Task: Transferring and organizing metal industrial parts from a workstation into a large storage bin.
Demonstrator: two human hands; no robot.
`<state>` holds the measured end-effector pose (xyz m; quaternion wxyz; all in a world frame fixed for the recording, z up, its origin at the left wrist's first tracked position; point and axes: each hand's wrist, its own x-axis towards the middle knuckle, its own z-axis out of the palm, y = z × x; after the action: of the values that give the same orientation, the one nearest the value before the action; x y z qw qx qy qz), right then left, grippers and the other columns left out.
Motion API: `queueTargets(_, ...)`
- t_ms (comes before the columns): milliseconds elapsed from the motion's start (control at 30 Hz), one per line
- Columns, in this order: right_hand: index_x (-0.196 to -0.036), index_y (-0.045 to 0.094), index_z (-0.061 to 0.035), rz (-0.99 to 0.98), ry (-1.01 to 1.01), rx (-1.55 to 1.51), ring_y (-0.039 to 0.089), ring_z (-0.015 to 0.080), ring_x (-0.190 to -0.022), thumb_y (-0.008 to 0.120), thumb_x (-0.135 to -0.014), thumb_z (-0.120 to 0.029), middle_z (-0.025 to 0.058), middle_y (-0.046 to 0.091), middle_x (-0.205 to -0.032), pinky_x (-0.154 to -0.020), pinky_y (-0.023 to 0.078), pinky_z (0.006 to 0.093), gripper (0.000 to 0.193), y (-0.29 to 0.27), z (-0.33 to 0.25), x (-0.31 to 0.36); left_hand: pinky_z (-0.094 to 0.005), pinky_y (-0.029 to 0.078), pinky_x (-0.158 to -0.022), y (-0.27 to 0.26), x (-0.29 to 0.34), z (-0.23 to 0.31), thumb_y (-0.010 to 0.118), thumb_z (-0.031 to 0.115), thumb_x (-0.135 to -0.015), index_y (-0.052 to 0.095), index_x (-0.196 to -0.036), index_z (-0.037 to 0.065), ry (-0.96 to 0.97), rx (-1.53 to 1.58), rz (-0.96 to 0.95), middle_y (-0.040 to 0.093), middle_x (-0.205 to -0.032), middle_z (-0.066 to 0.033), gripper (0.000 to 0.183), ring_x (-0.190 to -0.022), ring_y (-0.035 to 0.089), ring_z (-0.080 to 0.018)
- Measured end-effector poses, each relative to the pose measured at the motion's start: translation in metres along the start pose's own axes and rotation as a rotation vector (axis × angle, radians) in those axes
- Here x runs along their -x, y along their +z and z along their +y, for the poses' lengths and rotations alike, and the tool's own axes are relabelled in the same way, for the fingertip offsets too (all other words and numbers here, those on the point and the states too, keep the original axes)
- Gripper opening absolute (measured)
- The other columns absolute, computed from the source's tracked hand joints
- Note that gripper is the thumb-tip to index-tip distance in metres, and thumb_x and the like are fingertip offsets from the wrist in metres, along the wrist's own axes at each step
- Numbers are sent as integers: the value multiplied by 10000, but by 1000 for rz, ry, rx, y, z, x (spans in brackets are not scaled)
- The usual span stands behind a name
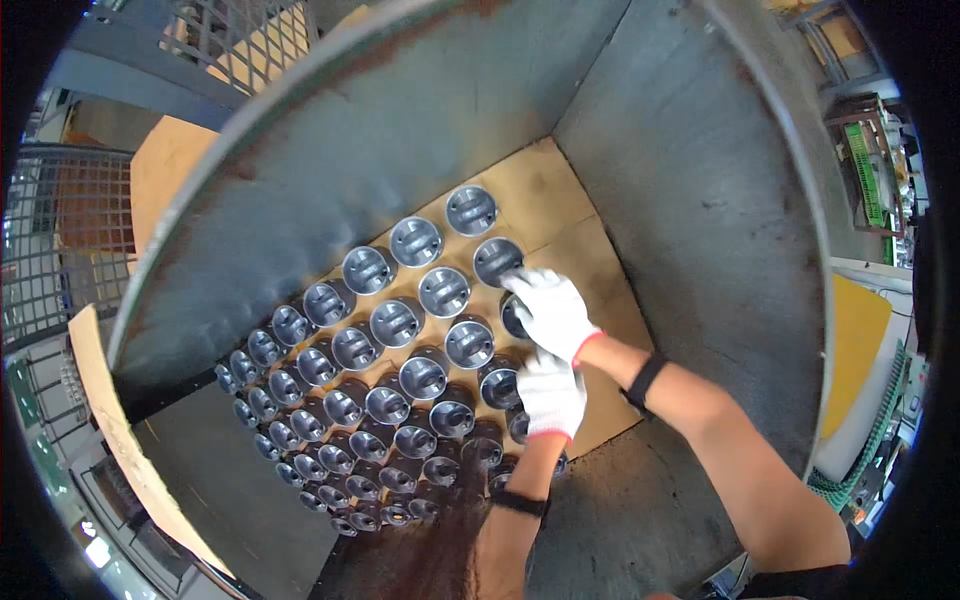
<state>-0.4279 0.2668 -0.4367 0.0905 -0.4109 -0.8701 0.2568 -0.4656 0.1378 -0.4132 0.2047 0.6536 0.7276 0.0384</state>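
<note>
Many grey metal pistons stand in rows, hollow ends up, on a brown cardboard sheet inside a deep metal bin. My right hand, in a white glove, reaches over the right end of the rows. Its fingertips are at the edge of a piston, and it partly covers another piston. Just below it, my left hand, also gloved in white, is beside a piston. The two hands are close together. Motion blurs the fingers, and the left fingertips are partly hidden.
High steel walls with a curved-looking rim surround the rows. A dark bare bin floor shows at lower left. Beyond the rim are a wire mesh cage, a cardboard edge and a yellow panel.
</note>
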Motion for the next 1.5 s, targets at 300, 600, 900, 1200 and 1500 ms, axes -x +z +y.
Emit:
queueTargets(300,-1168,690,-135,-759,6,-105,684,376,-1001,599,-911,-328,177,706,-1067,-864,551,495,335,-87,-124,146,-458,527,-736,-207,234,62,660,334,-879,655,-1029,95,185,356,-344,665,-898,-105,282,-809,667,-306)
queueTargets(600,-1201,637,-87,-585,-394,83,631,319,-1018,618,-926,-327,129,665,-1072,-847,503,464,366,-214,-282,286,-454,505,-733,-286,429,53,623,331,-901,661,-905,142,29,93,-171,655,-867,-86,193,-840,652,-295)
queueTargets(900,-1244,674,-136,-446,132,158,676,373,-1027,592,-921,-364,154,713,-1053,-860,539,507,404,-274,-322,539,-497,546,-683,-363,484,45,549,362,-933,730,-798,117,429,-125,-42,714,-799,-143,333,-730,697,-344)
queueTargets(1200,-1147,722,-154,130,1151,114,702,352,-947,587,-911,-387,138,741,-995,-813,534,494,358,-250,-406,853,-493,557,-742,-347,496,199,556,429,-929,759,-906,131,1031,-470,-260,740,-889,-133,361,-841,717,-346)
queueTargets(1500,-1254,706,-188,345,1855,-313,679,350,-1076,580,-911,-442,139,733,-1128,-882,535,497,445,-72,-573,1068,-482,546,-847,-226,671,364,574,430,-933,736,-1115,149,1536,-555,-498,732,-1008,-138,371,-945,695,-353)
